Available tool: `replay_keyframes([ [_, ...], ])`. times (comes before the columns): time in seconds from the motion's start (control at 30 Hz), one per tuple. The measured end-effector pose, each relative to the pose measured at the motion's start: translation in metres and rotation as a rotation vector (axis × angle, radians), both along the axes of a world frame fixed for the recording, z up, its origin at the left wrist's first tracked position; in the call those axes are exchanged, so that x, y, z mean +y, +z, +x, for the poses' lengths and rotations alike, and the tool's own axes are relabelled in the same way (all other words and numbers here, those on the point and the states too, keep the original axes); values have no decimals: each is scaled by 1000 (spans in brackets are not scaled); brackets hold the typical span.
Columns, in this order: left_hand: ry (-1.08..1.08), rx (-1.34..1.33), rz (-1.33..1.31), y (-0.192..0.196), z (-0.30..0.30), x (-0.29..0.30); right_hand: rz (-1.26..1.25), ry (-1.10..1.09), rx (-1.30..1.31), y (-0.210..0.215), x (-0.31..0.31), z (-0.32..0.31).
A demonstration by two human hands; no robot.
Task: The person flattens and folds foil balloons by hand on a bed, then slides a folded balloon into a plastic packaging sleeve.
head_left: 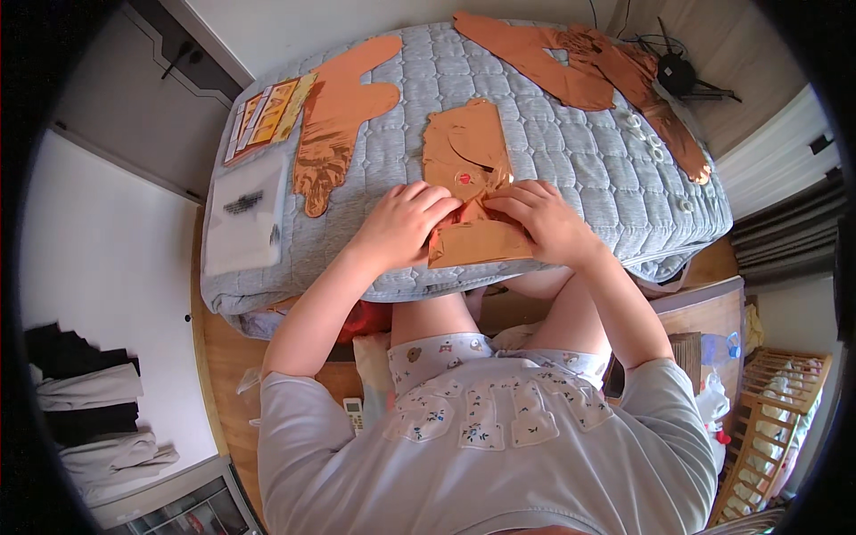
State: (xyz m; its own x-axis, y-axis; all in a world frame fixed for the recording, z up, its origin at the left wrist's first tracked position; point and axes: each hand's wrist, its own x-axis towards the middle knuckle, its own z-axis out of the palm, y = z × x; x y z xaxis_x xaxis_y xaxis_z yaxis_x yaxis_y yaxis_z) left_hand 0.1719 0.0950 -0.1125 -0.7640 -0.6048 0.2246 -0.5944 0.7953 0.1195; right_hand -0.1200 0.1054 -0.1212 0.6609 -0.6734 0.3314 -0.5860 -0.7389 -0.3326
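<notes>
A flat copper-coloured foil balloon (481, 245) lies in front of me near the bed's front edge, its near part folded over into a band. My left hand (410, 214) presses on the left side of the fold, fingers curled on the foil. From the other side, my right hand (542, 214) pinches the creased foil, its fingers bunched close to the left hand's. Between them the foil is crumpled, and the fingertips are partly hidden in it. Just beyond the hands, a small red round spot and a dark curved line show on the balloon.
More copper foil balloons lie flat on the grey quilted bed (410, 116): one at left (334, 102), others at far right (535, 71). Small white rings (655, 147) sit at right, near a black router-like device (676, 74). A translucent plastic pack (245, 218) and colourful packets (267, 116) lie left.
</notes>
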Motion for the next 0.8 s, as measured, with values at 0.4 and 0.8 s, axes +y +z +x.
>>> replay_keyframes([
  [0.4,52,93,-27,-8,3,-1,-61,17,3,6,-3,5],
  [0.8,37,137,-59,-11,3,-4,-108,-30,15,0,-6,3],
])
